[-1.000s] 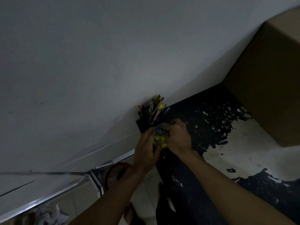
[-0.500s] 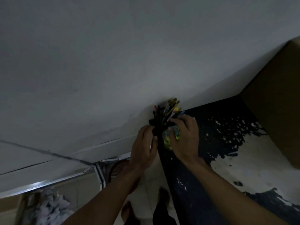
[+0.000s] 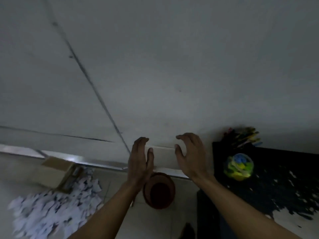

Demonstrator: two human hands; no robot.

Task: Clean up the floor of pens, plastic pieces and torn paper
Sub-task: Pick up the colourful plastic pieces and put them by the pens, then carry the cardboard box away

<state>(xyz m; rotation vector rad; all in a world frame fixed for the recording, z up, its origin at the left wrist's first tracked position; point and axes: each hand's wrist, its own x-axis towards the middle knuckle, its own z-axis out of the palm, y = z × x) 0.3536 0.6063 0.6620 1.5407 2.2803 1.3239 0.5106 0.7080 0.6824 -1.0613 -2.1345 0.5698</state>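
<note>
My left hand and my right hand hover empty in front of the wall, fingers relaxed, palms facing each other. To the right, on a dark worn table top, stands a black holder full of coloured pens. In front of it sits a clear round container of yellow, green and blue plastic pieces. A pile of torn white paper lies on the floor at lower left.
A brown round bin stands on the tiled floor below my hands, by the wall. A cardboard box sits behind the paper pile. A metal strip runs along the wall's base.
Both hands have let go of the plastic-piece container beside the pen holder and pulled away left. My view has swung left, bringing the paper pile and box into sight.
</note>
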